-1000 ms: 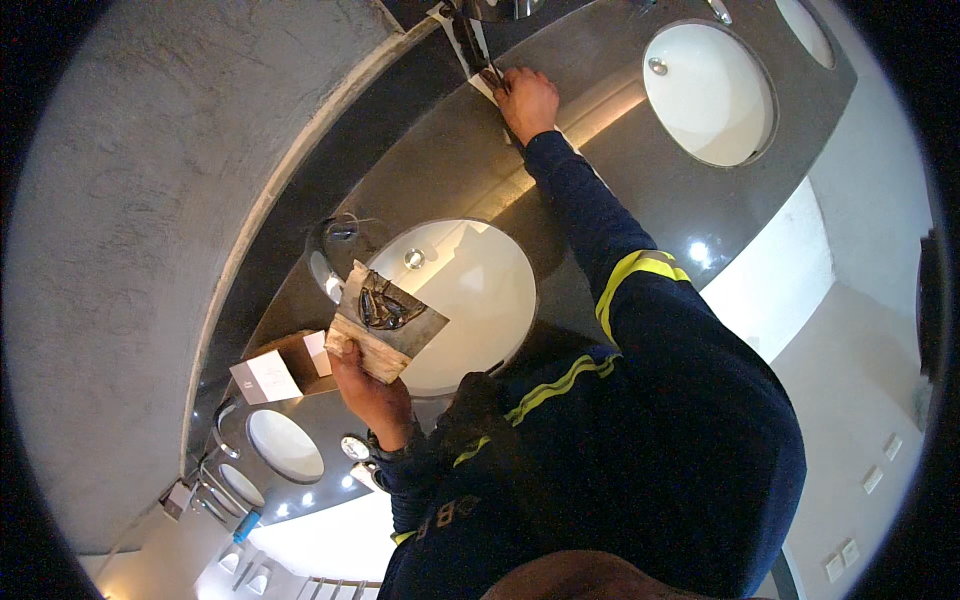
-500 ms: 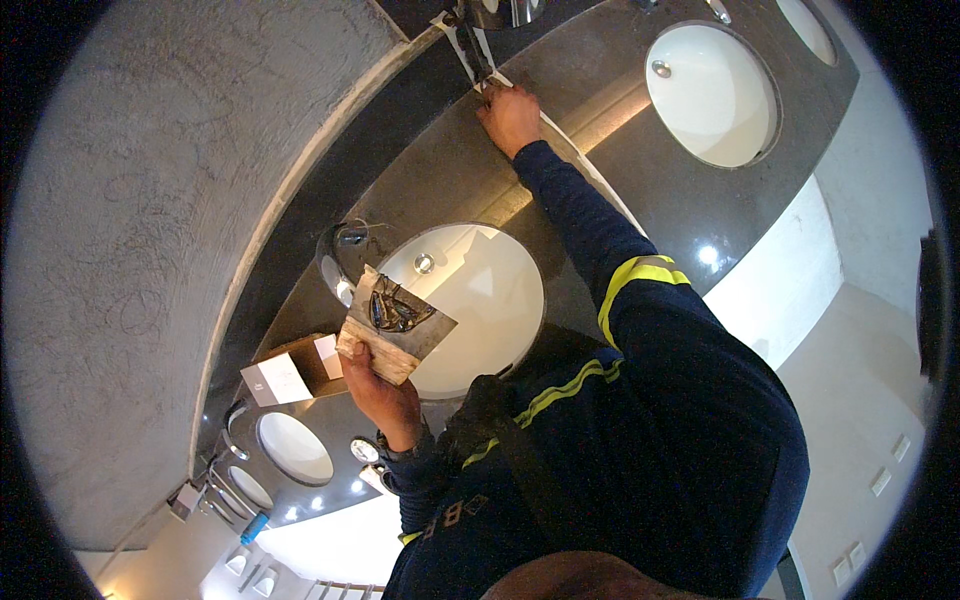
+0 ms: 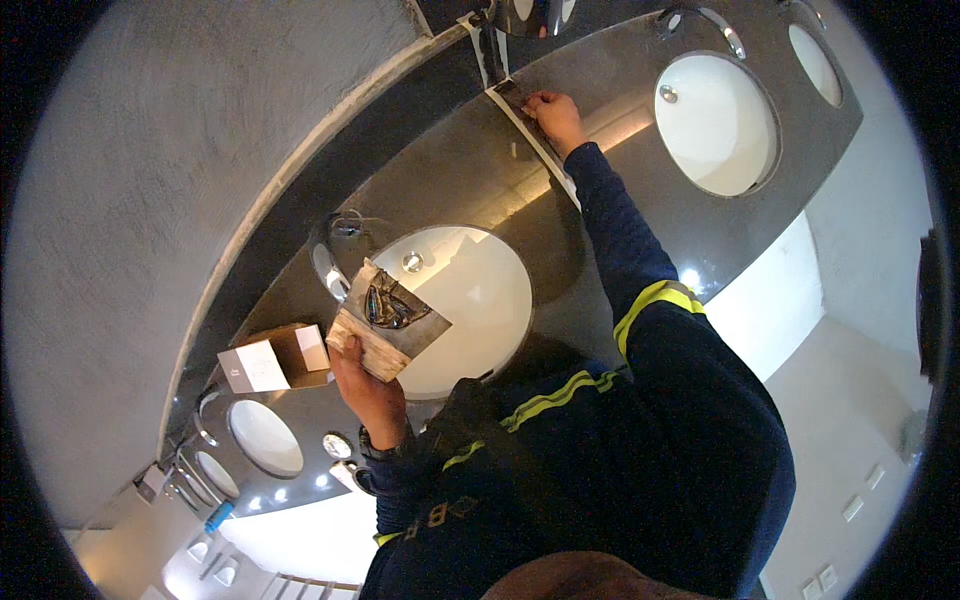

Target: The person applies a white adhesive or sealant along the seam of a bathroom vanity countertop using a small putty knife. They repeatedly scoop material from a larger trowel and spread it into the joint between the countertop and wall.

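Note:
My left hand (image 3: 370, 395) grips the edge of a small, flat mixing board (image 3: 418, 338) above the near basin. A glossy dark paste (image 3: 388, 306) is smeared on the board, and a pale wood-like strip runs along the held side. My right hand (image 3: 556, 118) reaches far across the dark countertop (image 3: 430, 165), its fingers pinched together beside a seam edged with pale masking tape (image 3: 543, 150). A dark patch lies at the seam by the fingertips. Whether the fingers hold a thin tool is too small to tell.
Below the board is a white oval basin (image 3: 475, 310) with a curved chrome tap (image 3: 327, 272). Another basin (image 3: 715, 125) lies to the right. An open cardboard box (image 3: 300, 355), a round tin (image 3: 337, 445) and a roll of tape (image 3: 348, 475) stand at left. A rough grey wall borders the counter.
My right hand has moved right, off the upright corner joint, to the far side of the taped seam. My left hand still holds the board over the basin. The view has shifted slightly.

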`<state>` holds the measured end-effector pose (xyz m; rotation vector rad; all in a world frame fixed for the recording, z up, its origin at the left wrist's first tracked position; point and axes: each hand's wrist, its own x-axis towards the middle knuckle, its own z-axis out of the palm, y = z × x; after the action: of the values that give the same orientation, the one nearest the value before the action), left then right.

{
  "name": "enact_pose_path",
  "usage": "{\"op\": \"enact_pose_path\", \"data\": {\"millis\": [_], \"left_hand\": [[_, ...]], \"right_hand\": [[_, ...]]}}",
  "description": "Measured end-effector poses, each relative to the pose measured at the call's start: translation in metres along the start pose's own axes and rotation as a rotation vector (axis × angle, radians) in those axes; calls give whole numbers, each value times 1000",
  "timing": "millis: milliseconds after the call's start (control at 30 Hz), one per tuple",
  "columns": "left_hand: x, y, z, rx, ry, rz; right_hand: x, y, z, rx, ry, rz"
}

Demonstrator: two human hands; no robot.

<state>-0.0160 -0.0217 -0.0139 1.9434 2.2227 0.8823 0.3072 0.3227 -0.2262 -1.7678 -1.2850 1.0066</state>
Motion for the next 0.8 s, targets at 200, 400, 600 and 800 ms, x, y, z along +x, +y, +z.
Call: {"op": "enact_pose_path", "data": {"millis": [200,400,600,800], "left_hand": [[0,2,2,-64,-11,-60],[3,6,6,-170,27,-173],[8,8,2,-50,5,-102],[3,7,1,92,71,51]], "right_hand": [[15,2,-4,54,-42,0],[25,6,13,232,-51,94],[23,10,18,489,-147,110],[29,20,29,260,-68,-28]]}}
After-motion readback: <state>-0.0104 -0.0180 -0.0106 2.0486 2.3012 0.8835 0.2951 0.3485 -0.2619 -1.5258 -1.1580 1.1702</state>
